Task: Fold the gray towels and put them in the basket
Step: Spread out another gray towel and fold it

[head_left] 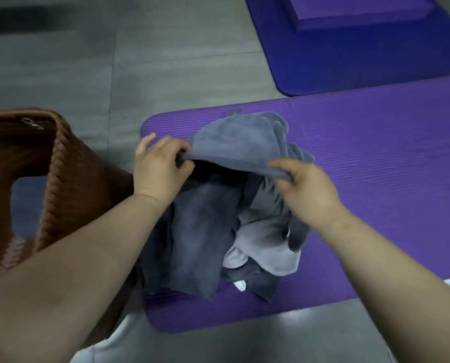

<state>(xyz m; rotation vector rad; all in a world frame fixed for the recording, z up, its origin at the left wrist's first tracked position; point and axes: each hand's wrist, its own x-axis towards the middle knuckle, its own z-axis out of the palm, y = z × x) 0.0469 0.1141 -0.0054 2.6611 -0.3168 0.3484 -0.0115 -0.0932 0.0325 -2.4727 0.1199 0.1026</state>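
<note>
Head view: one gray towel (234, 142) is pinched along its near edge by both hands. The left hand (158, 169) is clamped on the edge at 9 o'clock of the towel, the right hand (307, 189) is clamped on it at 4 o'clock, and the edge is stretched taut between them. The far part of that towel is draped over the pile of gray towels (218, 231), which sits crumpled on the purple mat (375, 166). The basket (69, 179) stands just beside the pile at 9 o'clock, touching or nearly touching the left forearm; only its near wall and part of the interior are seen, and no folded towel is seen inside.

Risks, as judged:
- Only one edge is held, so a lift is likely to drag a neighbouring towel up with it; the layers are tangled.
- Corners are not confirmed in the pinch. If mid-edge is gripped, a skewed fold is expected.
- No flat space is left on the mat near the pile, so folding on top of the heap would be lumpy.
- The basket could be nudged by the left elbow on transfer.
</note>
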